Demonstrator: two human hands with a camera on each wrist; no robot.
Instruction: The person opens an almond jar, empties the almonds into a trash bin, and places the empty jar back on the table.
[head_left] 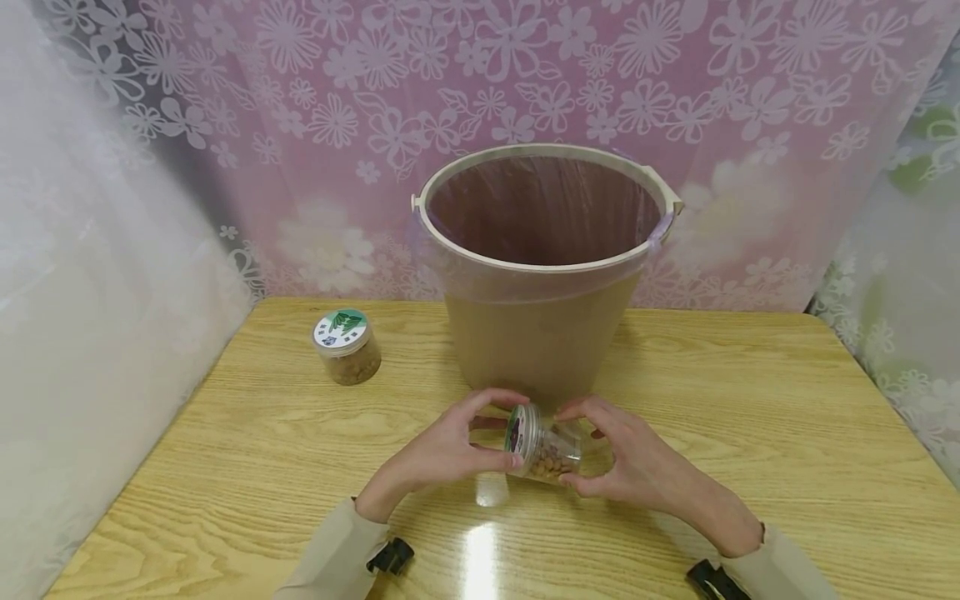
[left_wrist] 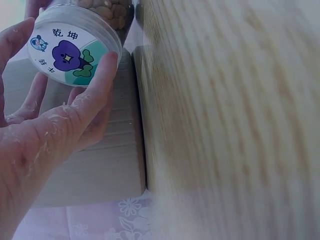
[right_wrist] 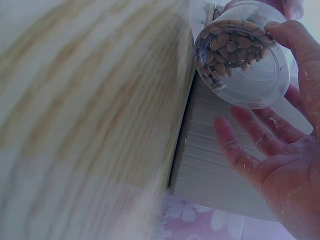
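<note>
A clear plastic jar [head_left: 556, 452] of brown, almond-like nuts [right_wrist: 231, 48] is tipped on its side, its lid [left_wrist: 71, 56] facing left. That lid bears a purple flower on a white and green label. My left hand [head_left: 448, 442] grips the lid end, thumb on the near rim and fingers on the far side. Around the base of the jar, my right hand [head_left: 637, 454] has its fingers spread. Its thumb touches the base edge, while the other fingers look apart from the jar in the right wrist view. Whether the jar touches the table cannot be told.
Just behind the hands stands a tall beige bucket [head_left: 536, 333] lined with a thin purple bag. A second lidded jar [head_left: 347, 348], with a green leaf label, stands upright at the back left of the wooden table [head_left: 750, 375]. Flowered curtains [head_left: 315, 167] hang behind.
</note>
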